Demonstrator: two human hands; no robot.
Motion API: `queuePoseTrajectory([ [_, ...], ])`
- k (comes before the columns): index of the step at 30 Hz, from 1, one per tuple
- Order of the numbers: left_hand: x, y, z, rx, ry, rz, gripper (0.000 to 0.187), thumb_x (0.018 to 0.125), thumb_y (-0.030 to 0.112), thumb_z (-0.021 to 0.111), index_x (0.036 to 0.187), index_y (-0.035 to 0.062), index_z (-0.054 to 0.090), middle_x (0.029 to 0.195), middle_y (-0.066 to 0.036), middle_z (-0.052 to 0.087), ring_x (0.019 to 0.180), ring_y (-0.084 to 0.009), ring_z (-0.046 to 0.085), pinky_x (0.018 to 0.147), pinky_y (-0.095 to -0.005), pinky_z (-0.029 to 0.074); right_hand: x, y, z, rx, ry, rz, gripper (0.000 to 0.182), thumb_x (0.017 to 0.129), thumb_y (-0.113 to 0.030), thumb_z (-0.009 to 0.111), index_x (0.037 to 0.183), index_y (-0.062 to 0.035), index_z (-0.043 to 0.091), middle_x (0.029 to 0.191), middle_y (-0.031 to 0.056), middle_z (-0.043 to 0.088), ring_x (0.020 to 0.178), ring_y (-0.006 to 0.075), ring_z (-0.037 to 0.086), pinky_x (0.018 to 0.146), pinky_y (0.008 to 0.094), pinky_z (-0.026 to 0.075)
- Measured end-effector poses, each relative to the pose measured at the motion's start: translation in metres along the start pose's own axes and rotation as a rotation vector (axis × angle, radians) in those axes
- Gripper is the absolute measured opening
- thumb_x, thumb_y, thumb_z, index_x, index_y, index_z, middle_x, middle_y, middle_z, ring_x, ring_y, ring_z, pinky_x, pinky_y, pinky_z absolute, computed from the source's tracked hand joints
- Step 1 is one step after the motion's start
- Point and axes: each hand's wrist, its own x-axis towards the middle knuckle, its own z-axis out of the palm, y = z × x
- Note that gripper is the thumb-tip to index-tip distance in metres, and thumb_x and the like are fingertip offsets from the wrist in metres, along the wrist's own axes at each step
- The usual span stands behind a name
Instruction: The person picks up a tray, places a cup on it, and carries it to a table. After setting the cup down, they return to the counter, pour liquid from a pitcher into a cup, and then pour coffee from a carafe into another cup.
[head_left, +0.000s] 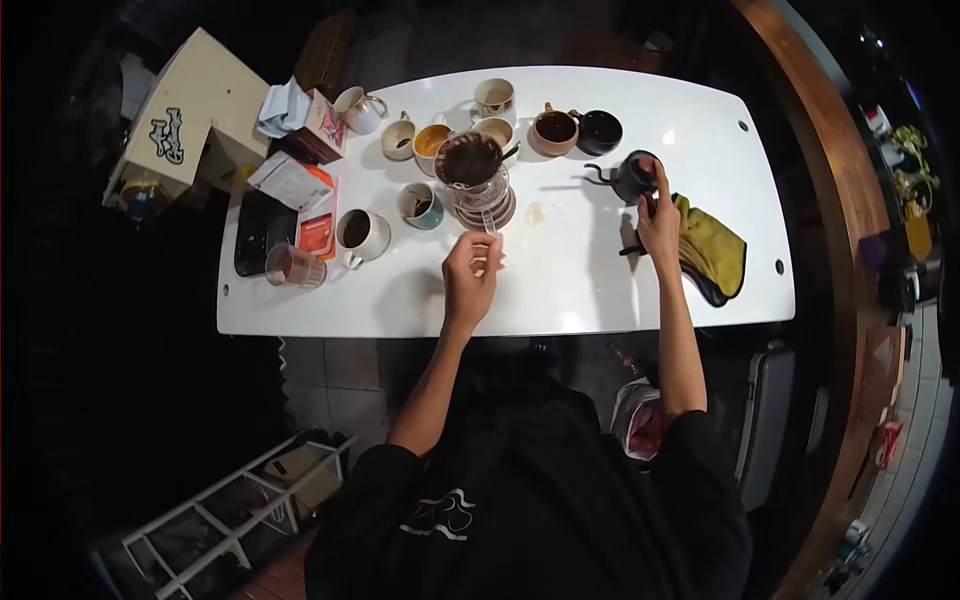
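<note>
My left hand (pixel 472 278) has its fingers curled closed at the handle end of a glass coffee server (pixel 487 200). A dripper (pixel 468 178) sits on that server, its paper filter (pixel 470 158) lined with dark coffee. To the right, my right hand (pixel 657 222) is closed on a small black gooseneck kettle (pixel 630 180), its spout pointing left; my fingers partly cover the kettle. Beside this hand lies an olive-yellow cloth (pixel 712 250) with a dark edge. Just left of the server stands a teal cup (pixel 424 209).
Several cups cluster behind the dripper, including a brown cup (pixel 553 132) and a black cup (pixel 600 132). A white mug (pixel 363 237) and a clear glass (pixel 297 268) stand at left, near packets (pixel 292 183) and a black tray (pixel 258 236). The white table (pixel 560 290) has a curved edge.
</note>
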Motion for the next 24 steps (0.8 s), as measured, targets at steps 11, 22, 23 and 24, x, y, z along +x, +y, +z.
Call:
queuePoseTrajectory([
  [11, 0.0, -0.001, 0.006, -0.309, -0.818, -0.24, 0.034, 0.098, 0.027, 0.053, 0.083, -0.0023, 0.06, 0.077, -0.006, 0.062, 0.071, -0.0124, 0.063, 0.059, -0.0256, 0.052, -0.095, -0.068, -0.001, -0.229, 0.417, 0.174, 0.049, 0.09, -0.015, 0.059, 0.133, 0.0023, 0.043, 0.101, 0.0269, 0.052, 0.09, 0.0402, 0.055, 0.081, 0.045, 0.046],
  [22, -0.157, 0.013, 0.021, -0.39, -1.728, -0.283, 0.025, 0.096, 0.026, 0.057, 0.096, 0.0016, 0.058, 0.083, -0.004, 0.062, 0.073, -0.0089, 0.062, 0.06, -0.023, 0.052, -0.385, -0.195, 0.01, 0.063, 1.099, 0.682, 0.01, 0.093, -0.009, 0.056, 0.091, 0.001, 0.06, 0.073, 0.0038, 0.059, 0.062, 0.0089, 0.059, 0.057, 0.0236, 0.048],
  [23, -0.179, 0.017, 0.015, -0.381, -1.825, -0.27, 0.025, 0.096, 0.026, 0.057, 0.096, 0.0016, 0.058, 0.083, -0.004, 0.062, 0.073, -0.0089, 0.062, 0.06, -0.023, 0.052, -0.415, -0.206, 0.015, 0.13, 1.177, 0.692, 0.01, 0.093, -0.008, 0.056, 0.09, 0.001, 0.059, 0.071, 0.0028, 0.059, 0.061, 0.0084, 0.059, 0.056, 0.0224, 0.048],
  [24, -0.202, 0.022, 0.008, -0.384, -1.907, -0.261, 0.024, 0.096, 0.026, 0.057, 0.097, 0.0018, 0.058, 0.084, -0.005, 0.062, 0.073, -0.0091, 0.062, 0.06, -0.023, 0.052, -0.443, -0.222, 0.019, 0.194, 1.247, 0.703, 0.012, 0.094, -0.009, 0.055, 0.088, 0.0003, 0.058, 0.071, 0.002, 0.058, 0.06, 0.0068, 0.057, 0.056, 0.0208, 0.048],
])
